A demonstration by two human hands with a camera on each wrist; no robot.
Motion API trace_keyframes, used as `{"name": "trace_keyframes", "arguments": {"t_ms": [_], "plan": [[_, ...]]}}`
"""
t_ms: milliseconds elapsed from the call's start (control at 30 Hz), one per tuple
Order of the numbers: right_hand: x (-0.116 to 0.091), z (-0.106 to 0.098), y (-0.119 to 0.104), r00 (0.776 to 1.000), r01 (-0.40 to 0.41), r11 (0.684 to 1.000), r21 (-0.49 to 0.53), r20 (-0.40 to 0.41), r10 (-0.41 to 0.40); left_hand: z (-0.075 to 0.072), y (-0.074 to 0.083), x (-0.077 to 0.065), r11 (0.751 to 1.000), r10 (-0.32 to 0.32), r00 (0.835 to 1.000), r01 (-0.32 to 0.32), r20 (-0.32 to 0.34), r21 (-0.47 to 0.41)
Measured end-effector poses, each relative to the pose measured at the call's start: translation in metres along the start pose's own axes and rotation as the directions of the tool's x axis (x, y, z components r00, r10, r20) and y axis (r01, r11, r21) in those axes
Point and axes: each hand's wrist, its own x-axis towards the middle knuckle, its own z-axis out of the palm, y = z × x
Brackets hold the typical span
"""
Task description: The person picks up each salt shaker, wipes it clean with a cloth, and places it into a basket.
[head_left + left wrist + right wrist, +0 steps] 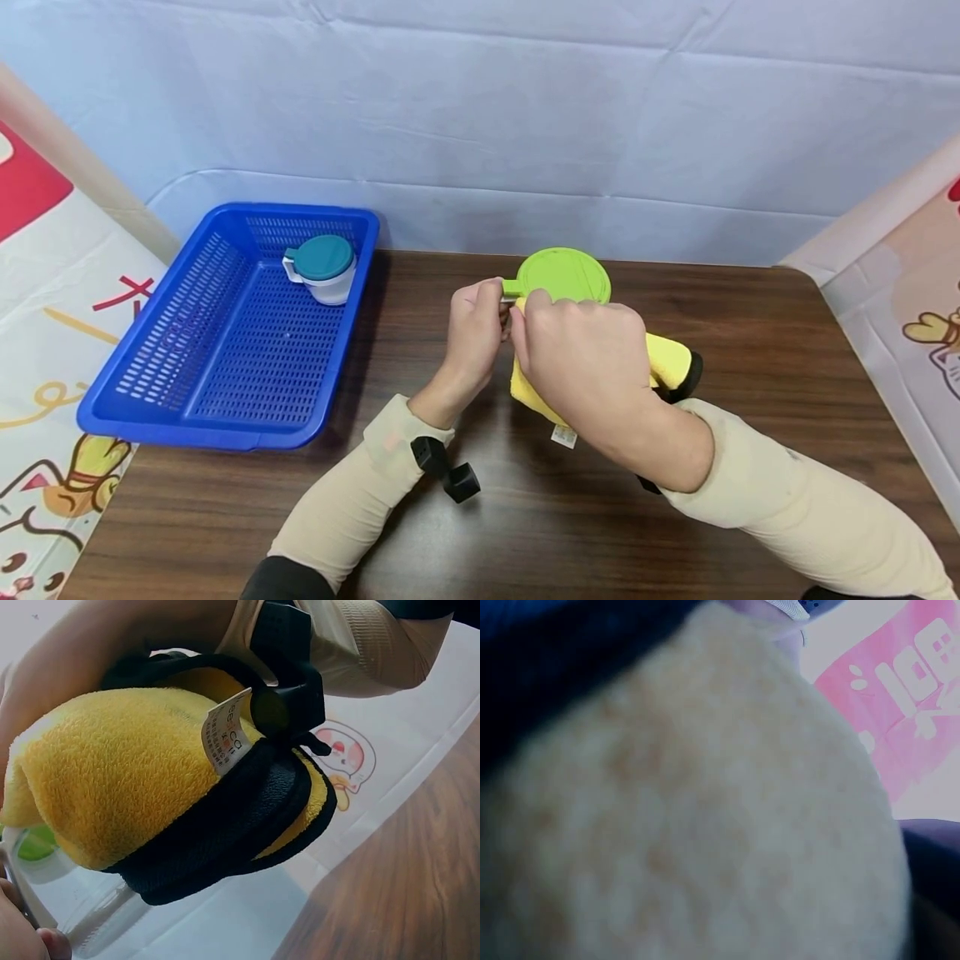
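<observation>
My left hand (474, 329) grips the handle side of a lidded container with a round lime-green lid (564, 273). A clear part of its body shows at the lower left of the left wrist view, partly hidden. In my right hand (588, 362) is a bunched yellow cloth (135, 772) with black edging and a white tag (226, 733). The cloth is held up against the near side of the container; exact contact is hidden behind my knuckles. A blurred stretch of the cloth (705, 795) fills most of the right wrist view.
To the left, a blue plastic basket (258, 440) stands on the dark wooden table (517, 533). Inside its back right corner sits a white cup (332, 290) with a teal lid (324, 257). A pale sheet (480, 125) hangs behind the table.
</observation>
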Motion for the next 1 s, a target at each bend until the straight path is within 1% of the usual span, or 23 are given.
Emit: {"name": "trace_keyframes", "arguments": {"t_ms": [200,300,467,600,667,800,900,1000], "plan": [[-0.002,-0.003,0.002,1.0,0.009,1.0,0.022,-0.015,-0.009,-0.001,0.002,0.0,1.0,-0.01,1.0,0.01,-0.01,0.004],[-0.004,-0.004,0.005,1.0,0.011,0.999,0.045,-0.029,-0.009,-0.001,0.003,0.0,1.0,-0.002,1.0,0.002,-0.006,0.019],[-0.007,-0.004,0.01,0.997,0.027,0.995,0.095,-0.073,-0.02,-0.002,0.003,0.0,0.999,0.014,1.0,-0.014,-0.011,0.03],[-0.01,-0.003,0.016,0.995,0.038,0.99,0.139,-0.101,-0.024,-0.003,0.003,0.001,0.999,0.013,1.0,-0.013,-0.012,0.031],[-0.011,-0.002,0.019,0.993,0.05,0.986,0.156,-0.118,-0.031,-0.004,0.004,0.001,0.999,0.01,1.0,-0.01,-0.011,0.035],[-0.014,0.001,0.026,0.984,0.098,0.978,0.184,-0.164,-0.068,-0.006,0.005,0.002,0.999,0.01,1.0,-0.01,-0.014,0.042],[-0.016,0.004,0.032,0.978,0.135,0.97,0.201,-0.182,-0.098,-0.007,0.007,0.002,0.999,0.009,1.0,-0.009,-0.014,0.05],[-0.018,0.006,0.038,0.977,0.155,0.961,0.228,-0.183,-0.114,-0.008,0.008,0.003,0.998,-0.001,1.0,0.002,-0.008,0.058]]}}
